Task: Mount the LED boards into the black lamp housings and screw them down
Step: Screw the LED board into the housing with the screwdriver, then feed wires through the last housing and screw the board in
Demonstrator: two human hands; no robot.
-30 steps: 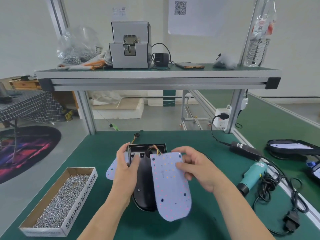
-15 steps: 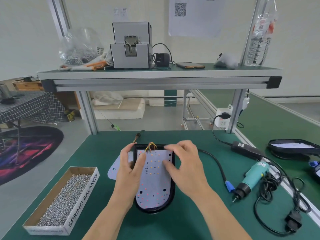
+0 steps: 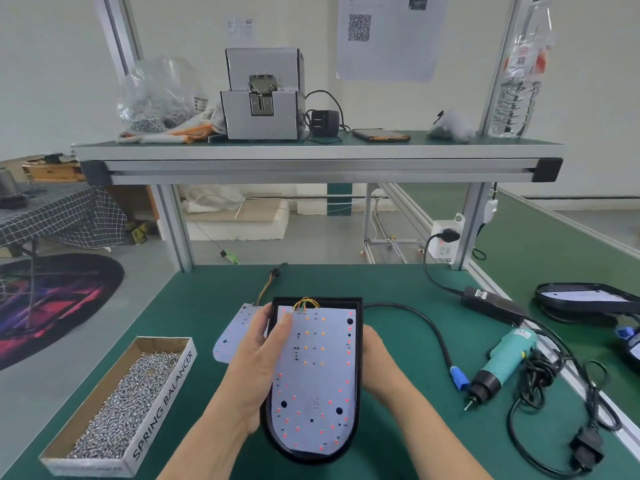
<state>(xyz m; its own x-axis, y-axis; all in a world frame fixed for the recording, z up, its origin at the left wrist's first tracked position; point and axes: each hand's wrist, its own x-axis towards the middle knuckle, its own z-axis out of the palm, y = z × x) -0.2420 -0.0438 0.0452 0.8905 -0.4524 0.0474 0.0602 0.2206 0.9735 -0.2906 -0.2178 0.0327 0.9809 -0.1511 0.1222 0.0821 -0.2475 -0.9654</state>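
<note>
A black lamp housing (image 3: 359,375) is lifted off the green bench toward me, its rounded end nearest. A pale LED board (image 3: 317,372) with red and orange dots lies inside it, thin coloured wires at its far edge. My left hand (image 3: 258,362) grips the housing's left rim, thumb lying on the board. My right hand (image 3: 375,362) holds the right side from below, fingers hidden behind the housing. A second LED board (image 3: 231,336) lies flat on the bench behind my left hand, partly hidden.
A cardboard box of screws (image 3: 121,410) sits at the front left. A teal electric screwdriver (image 3: 502,362) with tangled cables lies to the right, beside a black power adapter (image 3: 491,303). More black housings (image 3: 585,299) rest at the far right. A shelf (image 3: 311,154) spans above the bench.
The board went from being held over the housing to lying inside it. Both hands then shifted from pressing the board to gripping the housing's sides, which now sits nearer to me.
</note>
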